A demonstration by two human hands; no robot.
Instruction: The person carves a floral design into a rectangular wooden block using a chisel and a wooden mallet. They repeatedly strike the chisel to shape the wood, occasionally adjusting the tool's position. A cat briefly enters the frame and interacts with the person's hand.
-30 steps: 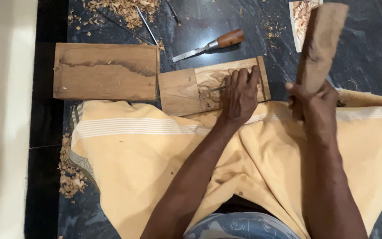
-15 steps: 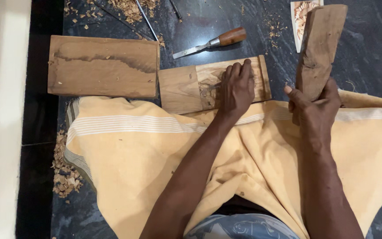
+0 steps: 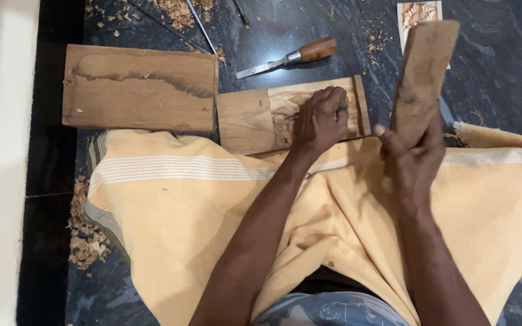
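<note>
Wooden mallet block (image 3: 423, 78) stands raised in the right hand (image 3: 412, 157), its grip clenched round the lower end, while the left hand (image 3: 321, 118) pinches a thin tool against the carved panel (image 3: 255, 115) on the floor (image 3: 502, 72).

Small printed picture card (image 3: 419, 13), top right

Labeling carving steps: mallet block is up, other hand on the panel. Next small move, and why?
Probably bring the wooden block in the right hand down toward the left hand. That hand is fisted on the carved panel, apparently around a thin tool, and the block is raised beside it.
</note>
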